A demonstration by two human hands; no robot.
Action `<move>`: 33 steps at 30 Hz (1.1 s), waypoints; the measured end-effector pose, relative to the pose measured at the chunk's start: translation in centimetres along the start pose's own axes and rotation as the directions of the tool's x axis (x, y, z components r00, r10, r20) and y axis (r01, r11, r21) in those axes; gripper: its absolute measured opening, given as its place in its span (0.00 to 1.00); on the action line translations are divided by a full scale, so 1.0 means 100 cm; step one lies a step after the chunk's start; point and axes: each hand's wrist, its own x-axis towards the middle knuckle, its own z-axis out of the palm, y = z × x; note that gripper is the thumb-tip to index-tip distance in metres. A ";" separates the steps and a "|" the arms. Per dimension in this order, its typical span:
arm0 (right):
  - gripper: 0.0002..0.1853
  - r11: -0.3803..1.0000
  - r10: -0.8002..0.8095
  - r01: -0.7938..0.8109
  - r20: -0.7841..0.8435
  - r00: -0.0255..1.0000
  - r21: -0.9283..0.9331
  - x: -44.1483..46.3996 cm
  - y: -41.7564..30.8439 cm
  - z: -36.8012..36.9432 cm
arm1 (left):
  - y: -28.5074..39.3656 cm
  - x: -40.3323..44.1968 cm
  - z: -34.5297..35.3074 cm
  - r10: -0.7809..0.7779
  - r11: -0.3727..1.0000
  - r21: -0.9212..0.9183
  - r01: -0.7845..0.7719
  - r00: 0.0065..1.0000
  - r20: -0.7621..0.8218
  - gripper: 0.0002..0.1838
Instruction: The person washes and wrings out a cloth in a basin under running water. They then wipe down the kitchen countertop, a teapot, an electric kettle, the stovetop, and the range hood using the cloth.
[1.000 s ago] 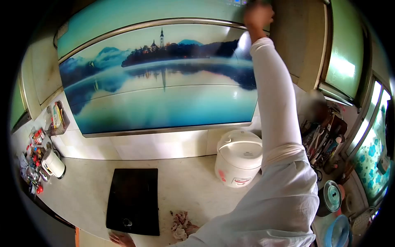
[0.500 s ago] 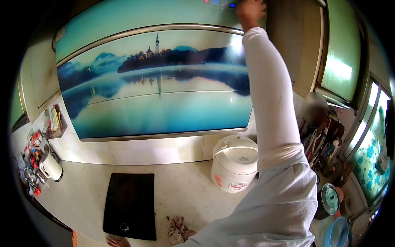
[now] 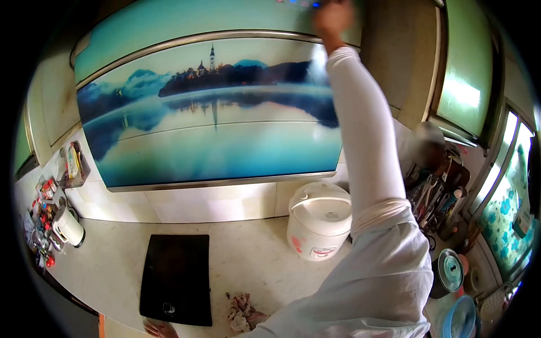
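Note:
My right hand [image 3: 333,21] is raised at the upper right part of the range hood [image 3: 208,152], close to its small lit buttons [image 3: 296,3]. Motion blurs its fingers, so whether anything is in them is unclear. Low in the view, my left hand [image 3: 159,328] lies flat on the counter, fingers stretched out, by the front edge of a black induction cooktop [image 3: 176,276]. Only part of that hand shows. A crumpled patterned cloth [image 3: 243,314] rests to the right of the cooktop.
A white rice cooker [image 3: 319,222] stands on the counter [image 3: 112,253] behind my right arm. At left are a white kettle [image 3: 67,226] and several condiment containers. To the right are a lidded pot [image 3: 449,271], a blue basin [image 3: 461,318] and hanging utensils.
My right hand has shifted slightly left along the upper panel of the range hood. My left hand stays by the cooktop. The whole view has moved a little.

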 end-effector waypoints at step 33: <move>0.17 0.973 -0.172 0.148 0.125 0.977 0.178 0.005 0.064 -0.046 | 0.001 -0.005 -0.034 -0.174 0.945 -0.174 0.278 0.875 0.452 0.41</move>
